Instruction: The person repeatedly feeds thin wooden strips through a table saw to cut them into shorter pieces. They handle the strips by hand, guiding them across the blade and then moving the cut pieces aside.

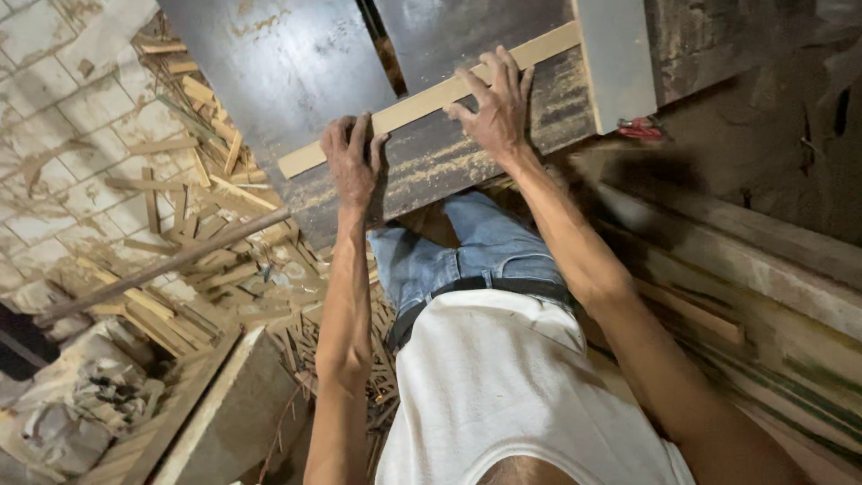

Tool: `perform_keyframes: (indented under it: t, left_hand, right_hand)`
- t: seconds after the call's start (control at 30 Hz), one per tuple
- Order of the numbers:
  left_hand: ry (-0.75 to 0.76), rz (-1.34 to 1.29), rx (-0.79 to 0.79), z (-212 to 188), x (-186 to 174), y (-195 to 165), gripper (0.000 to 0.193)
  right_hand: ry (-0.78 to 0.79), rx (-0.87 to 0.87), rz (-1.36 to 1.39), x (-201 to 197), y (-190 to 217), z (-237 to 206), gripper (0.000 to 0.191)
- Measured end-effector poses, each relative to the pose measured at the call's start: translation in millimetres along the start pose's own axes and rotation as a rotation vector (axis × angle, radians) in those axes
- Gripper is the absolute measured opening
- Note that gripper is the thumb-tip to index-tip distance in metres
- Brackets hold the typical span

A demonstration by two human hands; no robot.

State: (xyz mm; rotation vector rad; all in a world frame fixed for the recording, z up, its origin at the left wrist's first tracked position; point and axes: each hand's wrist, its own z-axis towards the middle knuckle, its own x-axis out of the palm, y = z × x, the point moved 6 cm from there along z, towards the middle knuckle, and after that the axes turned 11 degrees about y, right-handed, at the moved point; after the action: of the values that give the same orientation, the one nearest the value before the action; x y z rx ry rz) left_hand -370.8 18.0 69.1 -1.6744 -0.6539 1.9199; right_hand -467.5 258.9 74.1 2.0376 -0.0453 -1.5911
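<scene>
A long pale wooden strip (422, 103) lies across a dark, sawdust-covered saw table (449, 166). My left hand (353, 162) presses flat on the strip's near end, fingers spread over it. My right hand (494, 103) rests on the strip farther along, fingers splayed across its top edge. A grey metal fence (618, 58) stands upright just beyond my right hand, with the strip's far end butting against it. Neither hand grips around the strip; both lie on top of it.
Several wood offcuts (193, 216) are heaped on the paved floor at the left. A long pole (162, 267) leans across them. Stacked planks (718, 269) lie at the right. A pale board (224, 413) and crumpled sacks (81, 404) sit at lower left.
</scene>
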Motion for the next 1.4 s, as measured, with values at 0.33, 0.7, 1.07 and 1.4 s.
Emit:
perform_keyframes:
  t: [0.33,0.7,1.07,1.4]
  left_hand:
    - [0.274,0.187,-0.018,12,5,15,0.032]
    - [-0.009,0.208,0.106,2,-27,-16,0.043]
    - [-0.025,-0.008,-0.01,38,-13,7,0.035]
    - [-0.109,0.073,0.035,66,-19,13,0.04]
  right_hand:
    - [0.225,0.058,-0.073,4,-9,12,0.039]
    - [0.128,0.018,-0.051,0,14,6,0.066]
    - [0.021,-0.021,-0.06,-1,6,33,0.058]
    - [-0.045,-0.1,-0.043,-12,14,74,0.053]
